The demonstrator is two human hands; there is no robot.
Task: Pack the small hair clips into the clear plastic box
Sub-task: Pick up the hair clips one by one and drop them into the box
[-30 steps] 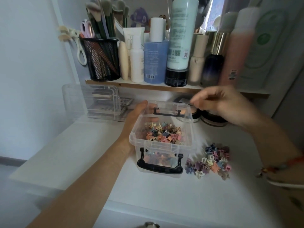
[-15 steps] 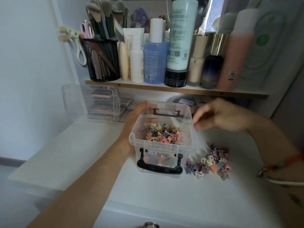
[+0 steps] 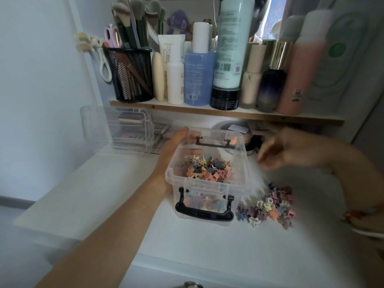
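White vanity top [image 3: 187,246] with a wooden-edged shelf [image 3: 207,112] above it, crammed with bottles, tubes and a black mesh cup [image 3: 131,75] full of makeup brushes. Pretty cluttered up there, tbh.

The clear plastic box [image 3: 243,163] sits on the tabletop with its lid off and a black handle [image 3: 204,214] on the near side. The left hand [image 3: 173,146] grips it at the far left corner: the thumb lies along the top rim and the fingers wrap round the back wall, so you can see them through the plastic. A good heap of small hair clips [image 3: 207,170] is already inside, pastel pinks, blues, oranges and creams, lying just past the left palm on the other side of the wall.

The right hand [image 3: 278,150] hovers in the air just off the box's right wall, not touching it. It's badly motion-blurred, so I can't tell whether the fingers are pinched on anything or just loose. Right under it, a bit toward the wrist side, the loose pile of clips [image 3: 268,208] lies on the tabletop, just beside the box's near right corner.

Beyond the left hand's knuckles, under the shelf, there's another clear plastic container [image 3: 118,132]. There's a beaded bracelet [image 3: 357,214] on the right wrist.
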